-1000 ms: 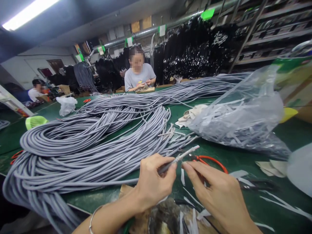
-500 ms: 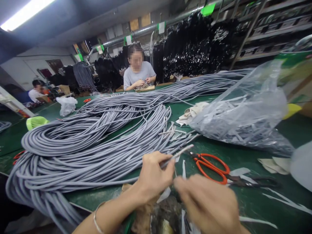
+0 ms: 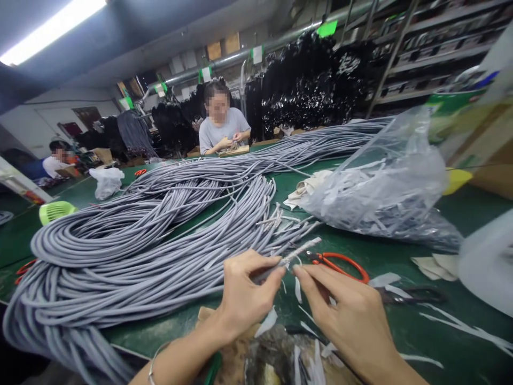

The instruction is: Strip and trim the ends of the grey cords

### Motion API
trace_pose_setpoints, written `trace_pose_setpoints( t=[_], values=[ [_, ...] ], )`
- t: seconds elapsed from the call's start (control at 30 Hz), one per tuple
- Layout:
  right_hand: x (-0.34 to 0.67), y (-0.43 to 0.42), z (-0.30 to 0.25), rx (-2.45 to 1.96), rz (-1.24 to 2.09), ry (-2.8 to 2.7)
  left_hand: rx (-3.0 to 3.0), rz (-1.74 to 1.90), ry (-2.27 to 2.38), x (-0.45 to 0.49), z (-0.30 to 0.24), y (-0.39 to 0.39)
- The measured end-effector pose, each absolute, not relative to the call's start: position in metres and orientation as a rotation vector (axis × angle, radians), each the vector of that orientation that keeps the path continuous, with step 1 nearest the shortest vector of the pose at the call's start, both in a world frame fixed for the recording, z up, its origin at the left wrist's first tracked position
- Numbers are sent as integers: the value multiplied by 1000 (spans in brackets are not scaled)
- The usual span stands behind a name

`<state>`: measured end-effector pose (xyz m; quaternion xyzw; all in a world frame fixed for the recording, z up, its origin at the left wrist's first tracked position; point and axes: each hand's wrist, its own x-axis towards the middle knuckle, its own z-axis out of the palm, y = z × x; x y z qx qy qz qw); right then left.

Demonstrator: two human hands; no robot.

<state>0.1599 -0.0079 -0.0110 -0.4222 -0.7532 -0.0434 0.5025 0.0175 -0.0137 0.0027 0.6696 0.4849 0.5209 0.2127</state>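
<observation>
Dozens of long, round, grey plastic-sheathed cables (image 3: 132, 291) loop across the green desk (image 3: 168, 331); together they look heavy and springy, likely to drag on any one pulled free. The single slim grey cable (image 3: 262, 275) held above the desk, near the pile's cut ends, should be light, bendy yet firm, best gripped on its smooth sheath just behind the bared end, since the pale, frayed-looking tip (image 3: 303, 248) probably bends and unravels easily. The left hand (image 3: 245, 286) reaches in from the lower left, its thumb and forefinger pinching that cable right behind the tip. The right hand (image 3: 352, 310) faces it, back upward, thumb and forefinger drawn close together below the tip, beside a thin whitish strand (image 3: 299, 261); whether these fingers pinch it, I cannot tell.
</observation>
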Motion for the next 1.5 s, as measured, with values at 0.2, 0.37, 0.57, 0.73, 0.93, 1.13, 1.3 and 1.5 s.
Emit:
trace_pose_setpoints(
  t=[0.2,0.37,0.57,0.73,0.93,1.13,1.3,1.5],
  values=[
    [160,-9,-11,-1002,-97,-1802,1889,1477,1339,18,3,-15],
    [161,-8,-9,-1009,76,-1801,1972,1483,1327,18,3,-14],
    [156,-12,-9,-979,12,-1805,2012,1418,1349,19,3,-16],
    [154,-14,-16,-915,-379,-1798,1945,1382,1399,21,4,-17],
    [159,-10,-16,-956,-387,-1802,1915,1500,1408,20,2,-18],
    [160,-12,-14,-916,-398,-1806,2022,1501,1397,19,4,-18],
    [161,-12,-14,-948,-440,-1827,2051,1516,1383,18,4,-17],
    [158,-12,-11,-987,-150,-1811,2148,1498,1349,20,1,-19]
  ],
)
